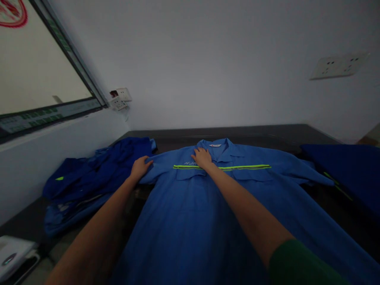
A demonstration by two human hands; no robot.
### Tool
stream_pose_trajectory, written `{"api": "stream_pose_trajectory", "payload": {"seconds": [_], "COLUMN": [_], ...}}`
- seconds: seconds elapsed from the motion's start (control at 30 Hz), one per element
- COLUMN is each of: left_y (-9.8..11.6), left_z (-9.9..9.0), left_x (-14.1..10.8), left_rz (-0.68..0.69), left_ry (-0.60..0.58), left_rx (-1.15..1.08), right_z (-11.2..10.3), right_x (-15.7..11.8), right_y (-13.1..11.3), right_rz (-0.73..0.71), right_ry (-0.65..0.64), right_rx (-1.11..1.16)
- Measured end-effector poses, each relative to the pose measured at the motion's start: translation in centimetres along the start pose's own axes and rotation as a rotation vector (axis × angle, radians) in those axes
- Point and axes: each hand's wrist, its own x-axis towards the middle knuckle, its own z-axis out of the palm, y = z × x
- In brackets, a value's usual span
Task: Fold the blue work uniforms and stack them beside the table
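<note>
Dark table (231, 130) beneath, right hand (203, 158) lies spread on blue garment (178, 209), left hand (139, 168) at sleeve (152, 174), grip unclear.

The blue shirt (196, 206) bears pale chest letters (188, 163) that begin "NJ"; the right hand (203, 157) hides what follows. Its collar label (215, 145) has a small red mark and print too small to read. Green lettering (41, 116) on the window frame (75, 106) is illegible; a red round emblem (13, 14), cut off, shows on the pane (38, 59).
</note>
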Motion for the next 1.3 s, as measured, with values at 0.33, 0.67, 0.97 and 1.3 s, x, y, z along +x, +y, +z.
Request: {"api": "stream_pose_trajectory", "payload": {"seconds": [0.33,0.67,0.97,1.3], "left_y": [-0.5,-0.2,1.4,1.3], "left_z": [-2.8,-6.1,-4.3,-5.2], "left_x": [3.9,-5.7,-9.1,-11.3], "left_rz": [-0.160,-0.154,-0.302,0.038], "left_ry": [-0.027,0.029,-0.163,-0.068], "left_rx": [-0.582,-0.320,-0.690,-0.543], "right_z": [1.1,0.7,0.7,0.9], "right_x": [0.4,0.3,0.2,0.3], "right_y": [1.0,0.9,1.0,1.0], "right_rz": [-0.027,-0.038,-0.034,-0.050], "right_ry": [0.043,0.027,0.026,0.049], "right_rx": [0.010,0.018,0.029,0.038]}}
